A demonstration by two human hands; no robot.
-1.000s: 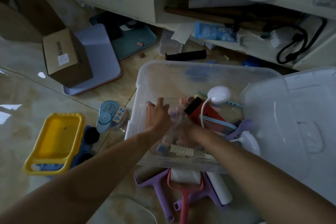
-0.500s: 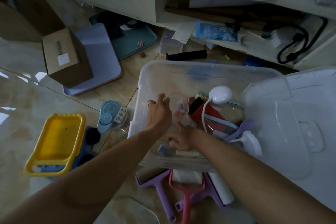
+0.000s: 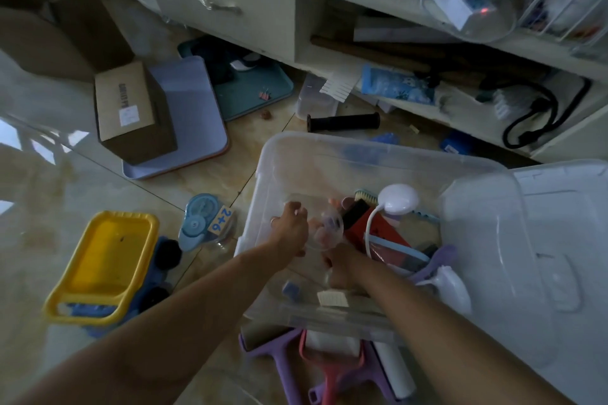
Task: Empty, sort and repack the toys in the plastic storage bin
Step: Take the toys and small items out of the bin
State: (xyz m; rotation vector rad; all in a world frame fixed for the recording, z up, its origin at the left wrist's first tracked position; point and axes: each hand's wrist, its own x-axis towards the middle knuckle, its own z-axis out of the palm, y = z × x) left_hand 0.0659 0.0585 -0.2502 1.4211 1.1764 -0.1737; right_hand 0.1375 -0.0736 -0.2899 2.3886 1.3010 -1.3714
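So, left hand (image 3: 289, 228) grip curled round small clear cup (image 3: 324, 229) over storage bin (image 3: 329, 154), left-centre. Right hand (image 3: 342, 265) just below cup, grip state unclear. Cup mouth faces right, toward toy pile (image 3: 388, 237); left nearer.

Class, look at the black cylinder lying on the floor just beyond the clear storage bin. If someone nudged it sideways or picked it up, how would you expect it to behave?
The black cylinder lies on its side on smooth, glossy tile, so a sideways nudge would probably roll it. Its flared ends might make it veer. It looks like a ribbed grip, so likely light and not slippery.
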